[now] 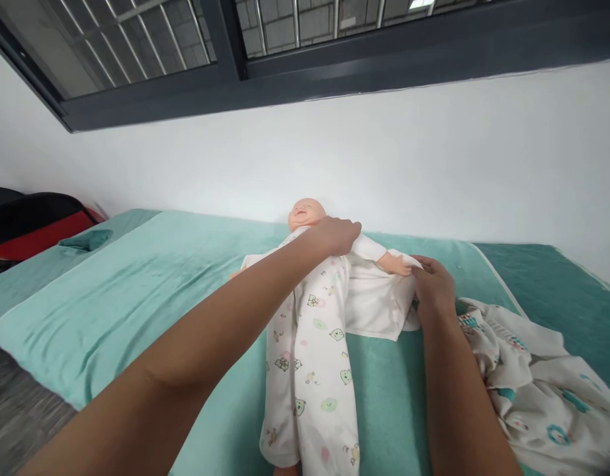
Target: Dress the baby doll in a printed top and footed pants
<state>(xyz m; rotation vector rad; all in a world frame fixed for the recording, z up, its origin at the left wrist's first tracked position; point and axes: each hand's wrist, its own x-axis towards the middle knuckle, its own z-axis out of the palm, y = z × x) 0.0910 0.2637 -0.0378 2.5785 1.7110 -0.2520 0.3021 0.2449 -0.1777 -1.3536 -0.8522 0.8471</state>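
A baby doll (pixel 305 213) lies on its back, its head toward the wall. It wears white baby trousers (pixel 325 344) printed with small green and pink figures. A white baby shirt (pixel 377 297) is spread partly under it, with white cloth along the doll's arm and the small hand showing at the cuff. My left hand (pixel 339 236) reaches across the doll's chest, its fingers curled at the shoulder cloth; the fingertips are hidden. With fingers pinched, my right hand (pixel 434 281) holds the edge of the white shirt beside the doll's hand.
A crumpled printed baby garment (pixel 533 370) lies to the right of my right forearm. Green towelling (pixel 136 284) covers the bed surface. Behind it rise a white wall (pixel 434 145) and a dark window frame (pixel 335 73). A black and red object (pixel 42 225) stands at far left.
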